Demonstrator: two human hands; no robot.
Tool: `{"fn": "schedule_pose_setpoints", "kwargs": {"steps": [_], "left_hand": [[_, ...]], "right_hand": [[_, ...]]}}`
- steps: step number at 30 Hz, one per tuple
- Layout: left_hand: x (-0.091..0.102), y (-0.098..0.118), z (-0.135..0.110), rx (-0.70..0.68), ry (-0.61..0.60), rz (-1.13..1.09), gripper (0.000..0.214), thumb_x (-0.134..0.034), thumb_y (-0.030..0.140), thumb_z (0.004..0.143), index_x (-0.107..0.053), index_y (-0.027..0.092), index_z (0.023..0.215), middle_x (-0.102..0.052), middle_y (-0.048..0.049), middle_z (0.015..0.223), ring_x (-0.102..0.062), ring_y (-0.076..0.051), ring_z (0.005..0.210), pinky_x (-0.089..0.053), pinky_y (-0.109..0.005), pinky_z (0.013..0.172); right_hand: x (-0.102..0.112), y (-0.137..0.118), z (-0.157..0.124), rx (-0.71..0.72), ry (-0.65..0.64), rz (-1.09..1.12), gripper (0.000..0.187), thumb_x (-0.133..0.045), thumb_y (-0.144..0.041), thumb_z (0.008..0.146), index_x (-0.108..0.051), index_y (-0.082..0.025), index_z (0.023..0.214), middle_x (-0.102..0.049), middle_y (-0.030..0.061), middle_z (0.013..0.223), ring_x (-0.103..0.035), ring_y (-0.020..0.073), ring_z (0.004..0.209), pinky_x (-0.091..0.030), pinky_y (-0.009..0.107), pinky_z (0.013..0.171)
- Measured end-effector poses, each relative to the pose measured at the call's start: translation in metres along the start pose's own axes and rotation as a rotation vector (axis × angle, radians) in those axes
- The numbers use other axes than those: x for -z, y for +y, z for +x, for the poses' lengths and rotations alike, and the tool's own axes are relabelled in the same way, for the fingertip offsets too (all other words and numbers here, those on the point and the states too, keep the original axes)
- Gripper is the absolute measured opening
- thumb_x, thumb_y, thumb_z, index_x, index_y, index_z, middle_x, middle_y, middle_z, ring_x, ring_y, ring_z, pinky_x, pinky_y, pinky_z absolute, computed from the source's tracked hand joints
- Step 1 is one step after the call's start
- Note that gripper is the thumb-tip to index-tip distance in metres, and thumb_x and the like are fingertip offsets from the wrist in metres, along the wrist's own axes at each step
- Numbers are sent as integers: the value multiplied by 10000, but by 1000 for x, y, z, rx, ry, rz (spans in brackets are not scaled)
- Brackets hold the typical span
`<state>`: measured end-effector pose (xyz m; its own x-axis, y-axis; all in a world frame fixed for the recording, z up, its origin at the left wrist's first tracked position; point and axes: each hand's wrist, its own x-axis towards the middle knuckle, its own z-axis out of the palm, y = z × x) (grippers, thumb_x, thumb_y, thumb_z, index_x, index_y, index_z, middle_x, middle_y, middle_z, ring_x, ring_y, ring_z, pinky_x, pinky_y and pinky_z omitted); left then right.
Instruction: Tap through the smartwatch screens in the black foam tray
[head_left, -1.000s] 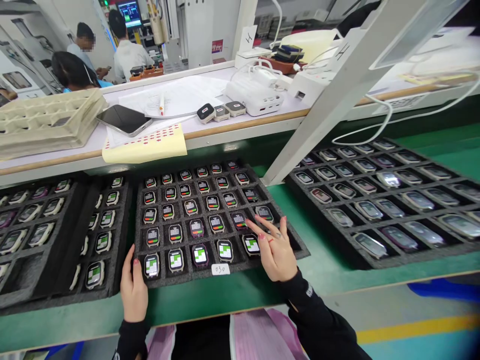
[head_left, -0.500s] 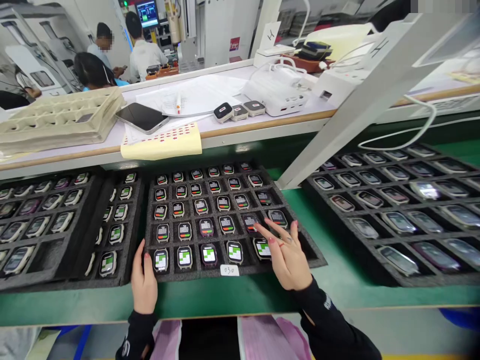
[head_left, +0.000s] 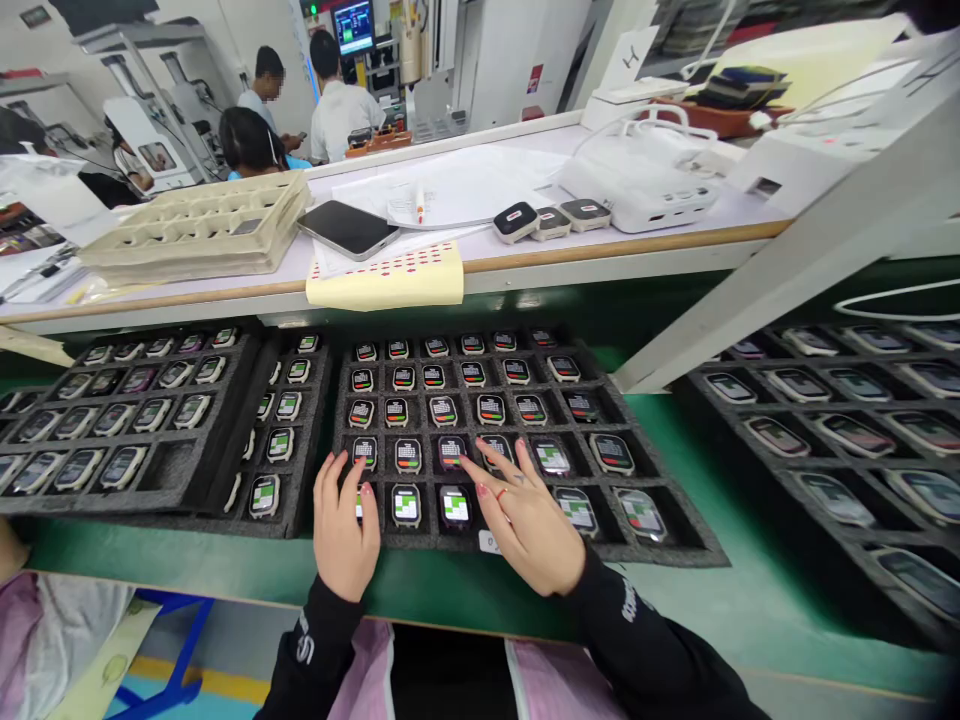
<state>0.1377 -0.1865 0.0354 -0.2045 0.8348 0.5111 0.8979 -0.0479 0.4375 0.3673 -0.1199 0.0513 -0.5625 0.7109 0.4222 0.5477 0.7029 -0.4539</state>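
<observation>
A dark grey foam tray (head_left: pixel 660 555) in front of me holds rows of strapless smartwatches, many with lit screens. My right hand (head_left: pixel 532 525) is open over its front rows, index fingertip at the screen of a purple-framed watch (head_left: pixel 451 453). Its other fingers extend over the neighbouring watch (head_left: pixel 497 440), and it partly hides the white label (head_left: pixel 489 542). My left hand (head_left: pixel 345 535), also open, lies over the front left corner, with a fingertip at a watch (head_left: pixel 365 447) in the second row. It partly covers a green-and-white screen (head_left: pixel 359 503) below.
More watch trays stand left (head_left: pixel 172 490) and right (head_left: pixel 847 590) on the green bench (head_left: pixel 420 590). A slanted white post (head_left: pixel 750 260) rises right of the middle tray. The shelf behind carries a phone (head_left: pixel 349 230), papers and a white charging unit (head_left: pixel 637 190). Several people are beyond.
My view has swung left. My right hand has moved left across the watches, and my left hand has come from the tray's edge onto its front corner. A right-side watch screen turned green-and-white.
</observation>
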Motion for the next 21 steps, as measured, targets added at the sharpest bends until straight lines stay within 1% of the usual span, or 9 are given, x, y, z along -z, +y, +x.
{"fn": "schedule_pose_setpoints", "kwargs": {"steps": [3,6,10,12,15,18,21], "left_hand": [[-4,0,0,36,-9,62,354,-446,210,978,-551,161,1312,-512,-140,1372,-340,-292,1391,-333,-474,1125],[-5,0,-3,44,2,75,337,-448,204,970,-586,167,1275,-509,-141,1377,-335,-304,1391,-332,-488,1124],[-3,0,-4,36,-12,91,326,-458,197,959,-618,164,1241,-502,-141,1384,-320,-311,1396,-329,-482,1126],[-3,0,-4,46,-24,100,326,-457,201,958,-623,165,1236,-497,-140,1389,-314,-315,1397,-333,-482,1121],[-3,0,-4,71,-42,105,323,-462,204,952,-628,178,1228,-487,-135,1400,-311,-320,1400,-339,-489,1117],[-3,0,-4,80,-58,98,325,-469,206,948,-625,193,1233,-478,-129,1410,-309,-322,1404,-349,-497,1112],[-3,0,-4,72,-66,96,331,-469,211,950,-620,193,1244,-474,-130,1413,-308,-324,1406,-352,-507,1112]], "right_hand": [[-4,-6,5,2,4,11,431,-263,-151,1038,-602,-57,1286,-669,132,1193,-425,327,1342,-247,696,1127],[-6,-7,5,-5,13,22,429,-268,-149,1036,-573,-82,1330,-654,121,1226,-418,324,1348,-248,698,1124],[-8,-5,2,10,44,7,429,-258,-132,1036,-505,-53,1378,-615,118,1289,-375,324,1375,-230,694,1130],[-10,-3,1,20,2,-28,427,-254,-133,1037,-523,-32,1352,-623,120,1277,-361,345,1379,-235,703,1122],[-13,0,1,27,-71,-72,434,-245,-150,1043,-579,-19,1287,-647,126,1236,-376,381,1360,-256,722,1098],[-16,-1,6,32,-56,-74,448,-233,-170,1052,-600,-16,1258,-631,144,1257,-379,384,1358,-254,735,1091],[-18,-8,13,27,-62,-51,456,-233,-171,1052,-645,-42,1200,-624,155,1264,-367,370,1370,-251,724,1101]]}}
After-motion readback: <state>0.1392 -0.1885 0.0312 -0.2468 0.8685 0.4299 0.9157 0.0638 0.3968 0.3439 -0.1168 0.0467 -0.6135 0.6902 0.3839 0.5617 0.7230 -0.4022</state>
